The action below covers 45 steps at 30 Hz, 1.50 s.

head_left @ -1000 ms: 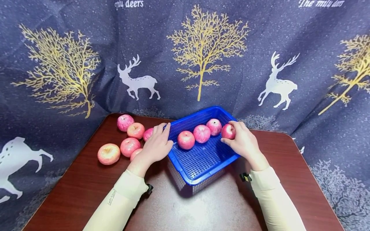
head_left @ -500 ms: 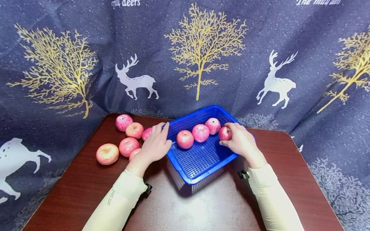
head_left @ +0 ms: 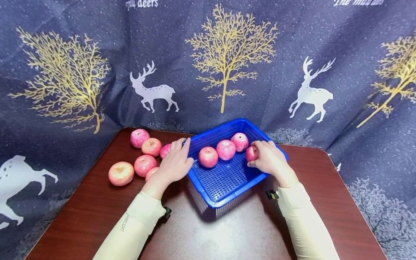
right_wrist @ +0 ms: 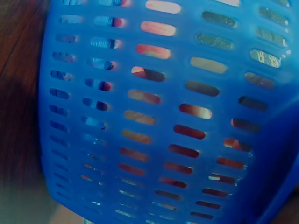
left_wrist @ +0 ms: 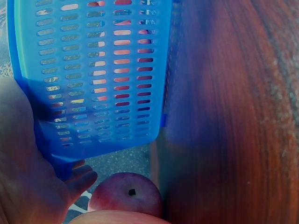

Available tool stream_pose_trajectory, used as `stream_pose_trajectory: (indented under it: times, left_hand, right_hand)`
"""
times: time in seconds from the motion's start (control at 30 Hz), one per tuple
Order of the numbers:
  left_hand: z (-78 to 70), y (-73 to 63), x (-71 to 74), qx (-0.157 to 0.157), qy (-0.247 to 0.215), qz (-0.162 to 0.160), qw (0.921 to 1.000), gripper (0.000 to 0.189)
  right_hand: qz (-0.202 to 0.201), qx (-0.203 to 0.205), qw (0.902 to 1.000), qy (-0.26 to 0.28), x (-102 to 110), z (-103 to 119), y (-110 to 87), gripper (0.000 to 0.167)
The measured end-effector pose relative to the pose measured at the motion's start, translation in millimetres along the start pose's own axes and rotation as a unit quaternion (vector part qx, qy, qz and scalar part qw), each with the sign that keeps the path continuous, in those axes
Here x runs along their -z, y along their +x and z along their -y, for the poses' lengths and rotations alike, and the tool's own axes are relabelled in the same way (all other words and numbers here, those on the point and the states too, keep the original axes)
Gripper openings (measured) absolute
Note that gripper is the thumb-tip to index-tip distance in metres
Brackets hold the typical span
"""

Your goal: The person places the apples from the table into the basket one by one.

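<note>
Backdrop: dark cloth (head_left: 182,47), filling the upper half of the head view. Below it, the table (head_left: 253,231), brown and glossy at lower centre.

Basket (head_left: 221,178): blue, set askew at centre of frame, slotted walls.

Left hand (head_left: 175,162): over the basket's left rim, fingertips bent round the corner, seemingly steadying it. Right hand (head_left: 268,157): reached over the right rim, pinching an apple between thumb and fingers.

Loose apples (head_left: 145,165): six in the left of the frame, on the table, two partly behind the left hand and arm.

Row of three apples (head_left: 225,150): inside the basket, slanting from its centre toward upper right.

Held apple (head_left: 251,154): inside the basket at its right end, just beside the row. Could not tell whether it touched the floor.

Step, as judged: setting the held apple down. Next move called for lowering it fully, then spreading the right fingers and lifting clear.
</note>
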<state>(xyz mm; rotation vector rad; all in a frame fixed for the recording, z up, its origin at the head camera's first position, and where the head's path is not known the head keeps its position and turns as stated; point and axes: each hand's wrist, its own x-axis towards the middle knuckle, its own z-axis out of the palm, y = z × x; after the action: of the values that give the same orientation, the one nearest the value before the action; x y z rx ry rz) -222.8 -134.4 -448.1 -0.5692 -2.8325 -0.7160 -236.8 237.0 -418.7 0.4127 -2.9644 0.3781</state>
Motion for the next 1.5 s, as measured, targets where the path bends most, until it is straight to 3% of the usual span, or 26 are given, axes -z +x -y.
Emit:
stream_pose_trajectory:
  times: [0.67,1.5]
  left_hand:
    - [1.5,-0.1,-1.3,-0.003,-0.001,-0.007,1.0,0.077]
    - [-1.3,-0.2,-0.1,-0.003,-0.001,-0.002,1.0,0.076]
  right_hand:
    - [0.042,-0.035,0.998,-0.032,-1.2,7.0,4.6,0.079]
    - [0.051,-0.023,0.9969,-0.055,-4.1,6.7,5.2,0.08]
